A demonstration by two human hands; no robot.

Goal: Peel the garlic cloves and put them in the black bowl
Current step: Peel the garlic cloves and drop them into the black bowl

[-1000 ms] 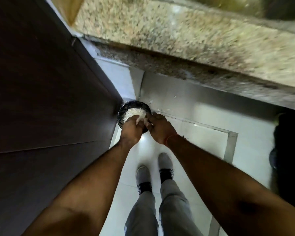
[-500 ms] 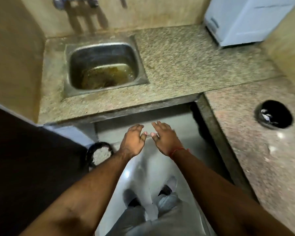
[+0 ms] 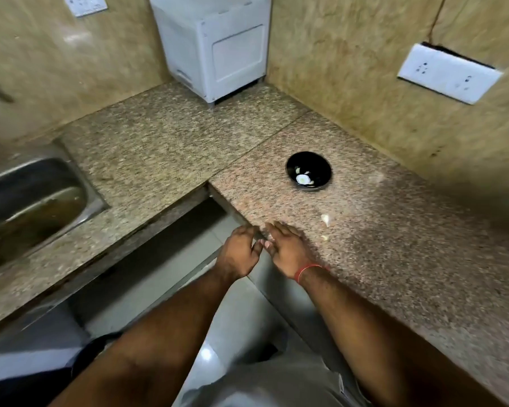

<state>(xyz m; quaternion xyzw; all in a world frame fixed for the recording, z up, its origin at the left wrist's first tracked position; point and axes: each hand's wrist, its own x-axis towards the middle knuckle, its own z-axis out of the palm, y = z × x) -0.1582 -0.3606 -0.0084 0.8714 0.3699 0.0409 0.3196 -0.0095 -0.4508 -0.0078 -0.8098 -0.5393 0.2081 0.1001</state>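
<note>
While both hands hang out at the front edge of the granite surface (image 3: 379, 259), nothing is actually being held as far as I can see. Left hand (image 3: 238, 254) is over the gap just off the corner of the surface, fingers loosely curled with the tips turned toward the other hand, not wrapped around anything. Right hand (image 3: 287, 248) is right beside it, almost touching, fingers stretched out fairly straight and reaching onto the edge of the surface; it's got a red thread (image 3: 306, 271) round the wrist. It's kinda motion-blurred so tiny bits between the fingertips would be hard to make out. The black bowl (image 3: 308, 171) sits further back on the surface, well apart from the hands, with a few pale peeled garlic cloves (image 3: 302, 179) in the bottom. Between bowl and hands there's a loose garlic clove (image 3: 325, 219) lying on the surface, and a smaller pale piece (image 3: 323, 237) nearer the right hand. Off to the left is a steel sink (image 3: 27, 201) with murky water, a white appliance (image 3: 215, 45) in the back corner, and a socket plate (image 3: 450, 73) on the right wall.
</note>
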